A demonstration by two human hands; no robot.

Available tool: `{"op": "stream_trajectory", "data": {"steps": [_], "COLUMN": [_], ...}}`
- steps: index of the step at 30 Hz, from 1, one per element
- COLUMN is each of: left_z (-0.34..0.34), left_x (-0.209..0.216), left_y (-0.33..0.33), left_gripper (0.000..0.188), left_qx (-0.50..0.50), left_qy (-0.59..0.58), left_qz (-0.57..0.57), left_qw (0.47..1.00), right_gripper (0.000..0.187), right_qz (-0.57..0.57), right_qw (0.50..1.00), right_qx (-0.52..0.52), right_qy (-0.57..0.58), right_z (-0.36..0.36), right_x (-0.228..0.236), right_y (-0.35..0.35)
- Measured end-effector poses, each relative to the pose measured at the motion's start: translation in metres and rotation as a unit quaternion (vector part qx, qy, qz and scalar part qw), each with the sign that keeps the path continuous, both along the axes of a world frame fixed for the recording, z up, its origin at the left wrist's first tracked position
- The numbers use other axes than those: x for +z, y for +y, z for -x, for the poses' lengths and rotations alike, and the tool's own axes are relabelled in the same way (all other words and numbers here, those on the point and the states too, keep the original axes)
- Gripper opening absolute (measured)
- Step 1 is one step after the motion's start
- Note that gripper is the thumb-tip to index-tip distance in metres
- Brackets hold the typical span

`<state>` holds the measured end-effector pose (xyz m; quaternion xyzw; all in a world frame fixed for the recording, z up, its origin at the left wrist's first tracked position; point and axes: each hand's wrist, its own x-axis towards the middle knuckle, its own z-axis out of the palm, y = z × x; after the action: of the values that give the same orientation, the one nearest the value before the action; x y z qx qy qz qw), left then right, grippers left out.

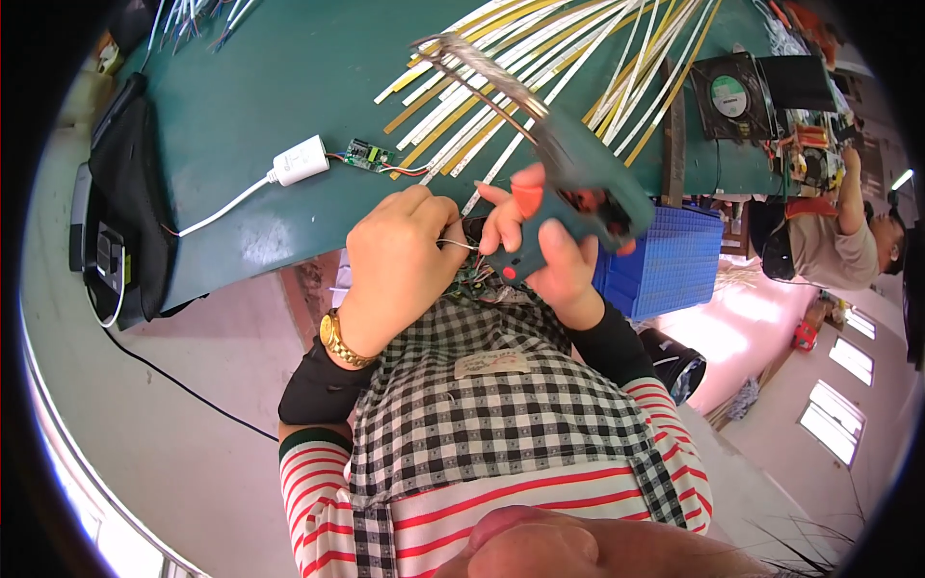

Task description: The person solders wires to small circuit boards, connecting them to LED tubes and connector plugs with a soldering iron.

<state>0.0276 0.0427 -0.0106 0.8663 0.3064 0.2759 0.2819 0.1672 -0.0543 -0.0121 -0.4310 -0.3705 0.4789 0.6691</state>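
A dark green soldering gun [599,171] with an orange trigger is gripped in my right hand [564,270]; its metal tip points up and to the left over the table. My left hand [397,252], with a gold watch at the wrist, has its fingers pinched on a thin white wire [462,244]. Several green circuit boards [485,286] with wires lie in my lap below both hands, partly hidden by them. On the table beyond my left hand, a small green circuit board [366,154] is joined by wires to a white adapter [302,161].
White and yellow LED strips [491,82] fan across the far side of the green table [251,96]. A blue crate [665,260] stands at the right, below a black fan [732,96]. Black cloth [130,193] hangs at the left edge. Another person [829,241] works far right.
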Motion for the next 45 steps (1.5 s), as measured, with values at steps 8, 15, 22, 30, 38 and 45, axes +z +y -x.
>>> {"op": "stream_trajectory", "data": {"steps": [8, 15, 22, 30, 38, 45], "left_z": [-0.001, -0.002, -0.004, -0.007, -0.011, -0.014], "left_x": [0.006, 0.007, 0.012, 0.015, 0.021, 0.023], "left_y": [0.003, 0.005, 0.002, 0.01, 0.015, 0.018], "left_gripper": [0.009, 0.011, 0.008, 0.007, 0.005, 0.005], "left_qx": [-0.001, -0.01, 0.004, -0.016, -0.039, -0.056], "left_qy": [0.034, 0.055, 0.097, 0.12, 0.19, 0.208], "left_qz": [0.011, 0.046, 0.034, 0.054, 0.071, 0.042], "left_qw": [0.999, 0.997, 0.995, 0.991, 0.978, 0.976], "right_gripper": [0.053, 0.052, 0.044, 0.027, 0.038, 0.051], "right_qz": [0.09, 0.17, 0.27, 0.21, 0.182, 0.104], "right_qw": [0.993, 0.979, 0.951, 0.962, 0.979, 0.991], "right_qx": [0.021, 0.027, 0.089, 0.073, 0.023, -0.084], "right_qy": [-0.078, -0.105, -0.124, -0.158, -0.085, 0.009], "right_z": [-0.007, -0.01, -0.012, -0.012, -0.005, 0.001], "right_x": [0.006, 0.009, 0.019, 0.006, 0.004, -0.007], "right_y": [-0.083, -0.132, -0.137, -0.143, -0.136, -0.101]}}
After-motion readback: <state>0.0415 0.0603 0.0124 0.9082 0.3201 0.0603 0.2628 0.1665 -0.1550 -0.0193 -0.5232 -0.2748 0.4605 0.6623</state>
